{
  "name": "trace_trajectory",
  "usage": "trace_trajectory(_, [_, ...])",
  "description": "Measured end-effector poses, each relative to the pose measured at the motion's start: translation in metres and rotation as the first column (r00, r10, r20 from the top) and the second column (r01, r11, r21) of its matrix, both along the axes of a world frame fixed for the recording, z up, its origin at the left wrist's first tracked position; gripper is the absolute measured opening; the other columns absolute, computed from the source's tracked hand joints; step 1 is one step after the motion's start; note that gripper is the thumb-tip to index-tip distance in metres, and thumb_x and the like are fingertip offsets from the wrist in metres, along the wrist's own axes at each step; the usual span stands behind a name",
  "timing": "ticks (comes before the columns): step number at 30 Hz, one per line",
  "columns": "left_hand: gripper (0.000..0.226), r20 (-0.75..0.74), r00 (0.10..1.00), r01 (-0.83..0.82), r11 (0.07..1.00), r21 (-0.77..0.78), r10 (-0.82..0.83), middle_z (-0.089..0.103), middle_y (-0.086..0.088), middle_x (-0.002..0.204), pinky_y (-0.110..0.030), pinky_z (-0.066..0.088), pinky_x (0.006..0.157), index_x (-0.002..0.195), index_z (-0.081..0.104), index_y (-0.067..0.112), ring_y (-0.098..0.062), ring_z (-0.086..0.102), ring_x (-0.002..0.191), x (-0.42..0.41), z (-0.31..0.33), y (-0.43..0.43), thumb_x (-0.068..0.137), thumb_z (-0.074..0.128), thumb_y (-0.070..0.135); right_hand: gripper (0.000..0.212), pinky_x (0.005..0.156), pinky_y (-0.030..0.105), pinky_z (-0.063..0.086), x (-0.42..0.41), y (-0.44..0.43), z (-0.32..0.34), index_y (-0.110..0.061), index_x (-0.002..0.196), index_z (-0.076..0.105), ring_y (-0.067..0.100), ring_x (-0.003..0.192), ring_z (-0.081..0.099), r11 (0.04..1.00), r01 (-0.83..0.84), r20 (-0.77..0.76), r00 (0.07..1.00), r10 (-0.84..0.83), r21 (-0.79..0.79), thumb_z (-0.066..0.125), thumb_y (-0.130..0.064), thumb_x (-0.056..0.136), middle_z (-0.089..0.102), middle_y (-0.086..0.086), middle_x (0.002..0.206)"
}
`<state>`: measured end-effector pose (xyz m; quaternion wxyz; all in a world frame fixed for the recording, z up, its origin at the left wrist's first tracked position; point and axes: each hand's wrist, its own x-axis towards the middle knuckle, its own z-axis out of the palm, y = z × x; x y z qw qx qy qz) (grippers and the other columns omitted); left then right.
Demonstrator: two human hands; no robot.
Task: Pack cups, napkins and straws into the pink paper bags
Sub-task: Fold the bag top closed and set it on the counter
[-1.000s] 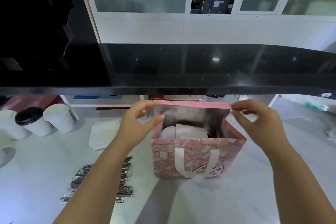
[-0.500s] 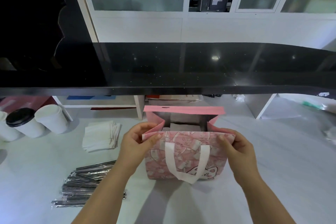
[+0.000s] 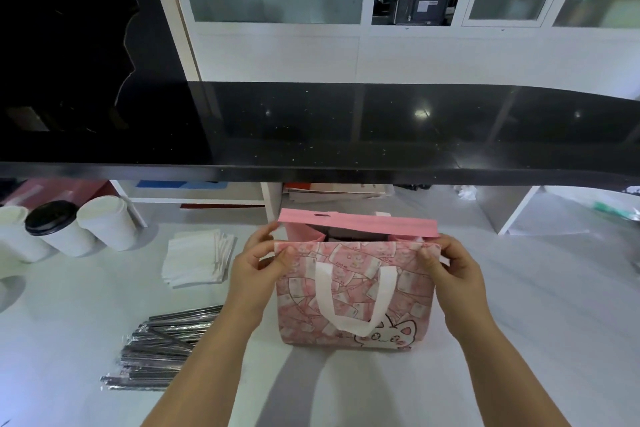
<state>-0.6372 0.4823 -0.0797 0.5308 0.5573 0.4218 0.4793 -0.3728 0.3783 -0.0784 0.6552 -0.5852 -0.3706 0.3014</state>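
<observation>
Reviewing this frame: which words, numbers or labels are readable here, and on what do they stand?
"100": printed on a banknote pattern near the top of the pink bag; the marks after it are unclear.
White label on the grey machine behind the window: too small to read.
Nothing else is legible.

Single head-worn wide-angle view; faces forward-down; close over white counter (image 3: 526, 305); black ledge (image 3: 346, 135) ahead.

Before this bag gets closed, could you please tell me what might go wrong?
The left hand and right hand each pinch a top corner of the near wall of the pink bag; a hard pull could crease or tear the paper. The contents are mostly hidden, so the raised back flap may not fold down flat.
</observation>
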Motion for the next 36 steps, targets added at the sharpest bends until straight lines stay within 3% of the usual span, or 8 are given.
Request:
trace_trajectory(5, [0.023,-0.102,0.985,0.140,0.990,0.005,-0.138,0.039,0.038,0.139,-0.037,0.031,0.102,0.072,0.078,0.015,0.000,0.037,0.132,-0.003,0.012,0.020,0.069,0.083,0.038,0.020,0.093,0.042,0.052,0.021,0.010,0.006,-0.029,0.095,0.072,0.013,0.118,0.056,0.976,-0.146,0.023,0.988,0.152,-0.159,0.067,-0.039,0.079,0.038,-0.033,0.144])
trace_trajectory(11, [0.015,-0.049,0.992,0.111,0.992,-0.056,-0.114,0.071,0.011,0.111,-0.057,0.047,0.098,0.072,0.079,0.019,-0.019,0.064,0.107,0.002,0.023,0.029,0.061,0.079,0.029,0.015,0.070,0.028,0.059,0.023,0.018,0.005,-0.027,0.092,0.075,0.017,0.094,0.069,0.994,-0.095,-0.044,0.995,0.093,-0.061,0.071,-0.026,0.078,0.074,-0.004,0.102])
trace_trajectory(15, [0.016,-0.067,0.998,-0.021,0.997,-0.073,0.016,0.076,0.003,0.090,-0.054,0.052,0.092,0.072,0.077,0.028,-0.024,0.068,0.095,0.008,0.024,0.027,0.057,0.082,0.028,0.011,0.061,0.021,0.055,0.020,0.019,-0.002,-0.022,0.079,0.071,0.013,0.074,0.069,0.999,0.035,-0.085,0.996,-0.034,0.013,0.078,-0.023,0.070,0.072,-0.003,0.079])
trace_trajectory(21, [0.041,-0.159,0.985,-0.054,0.993,0.105,0.071,0.073,0.005,0.087,-0.026,0.059,0.071,0.076,0.052,0.037,-0.014,0.070,0.087,0.006,0.019,0.028,0.072,0.083,0.011,0.050,0.069,0.024,0.053,0.021,0.019,-0.007,-0.044,0.096,0.050,0.002,0.092,0.064,0.992,0.125,0.182,0.976,-0.124,0.007,0.078,-0.007,0.077,0.069,-0.016,0.092])
trace_trajectory(26, [0.038,-0.407,0.901,0.062,0.883,0.465,0.150,0.064,0.022,0.092,-0.007,0.044,0.078,0.086,0.059,0.040,0.001,0.057,0.094,0.004,0.021,0.024,0.080,0.077,0.008,0.047,0.077,0.024,0.050,0.026,0.015,0.000,-0.033,0.107,0.057,0.002,0.096,0.054,0.994,0.046,0.783,0.614,-0.104,0.096,0.072,0.002,0.079,0.062,-0.017,0.106])
trace_trajectory(29, [0.025,-0.547,0.809,0.219,0.752,0.621,0.216,0.061,0.019,0.101,-0.025,0.045,0.088,0.090,0.069,0.023,0.004,0.050,0.098,-0.002,0.020,0.024,0.078,0.076,0.003,0.013,0.080,0.044,0.054,0.030,0.015,0.000,-0.006,0.100,0.068,0.028,0.100,0.058,0.988,-0.025,0.928,0.347,-0.137,0.155,0.066,-0.011,0.088,0.064,0.011,0.111])
trace_trajectory(33, [0.026,-0.608,0.736,0.277,0.687,0.672,0.298,0.065,0.014,0.111,-0.033,0.034,0.095,0.095,0.072,0.027,-0.006,0.049,0.108,-0.001,0.018,0.021,0.078,0.074,0.047,0.034,0.097,0.049,0.043,0.022,0.012,0.001,-0.009,0.099,0.072,0.032,0.111,0.056,0.986,0.034,0.961,0.222,-0.165,0.162,0.060,-0.039,0.087,0.066,0.008,0.119])
trace_trajectory(36, [0.018,-0.595,0.721,0.287,0.628,0.723,0.355,0.067,0.018,0.099,-0.030,0.028,0.093,0.089,0.071,0.030,-0.009,0.055,0.099,0.018,0.026,0.014,0.082,0.070,0.046,0.025,0.098,0.049,0.038,-0.005,0.019,0.011,-0.011,0.098,0.071,0.029,0.103,0.058,0.984,0.036,0.958,0.225,-0.180,0.176,0.066,-0.032,0.085,0.070,0.003,0.106])
